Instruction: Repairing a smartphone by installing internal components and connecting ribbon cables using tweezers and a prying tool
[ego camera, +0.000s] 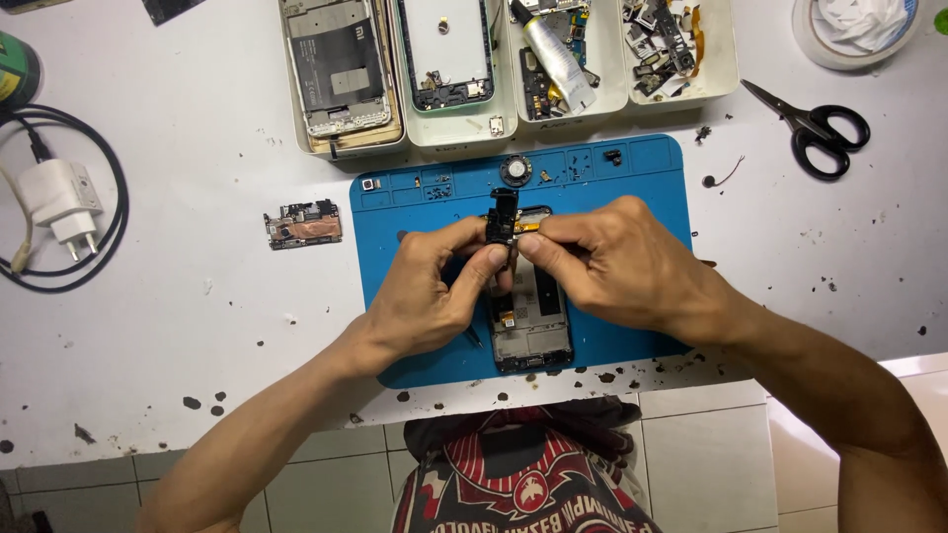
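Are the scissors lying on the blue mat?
No, the black scissors lie on the white table, off to the right of the blue mat.

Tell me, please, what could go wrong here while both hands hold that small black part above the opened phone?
The small black part, pinched by the left hand and right hand, seems joined to an orange flex strip; pulling could tear it. If it slips, it may strike the opened phone below. Tiny loose bits in the mat's top tray on the blue mat could be knocked away.
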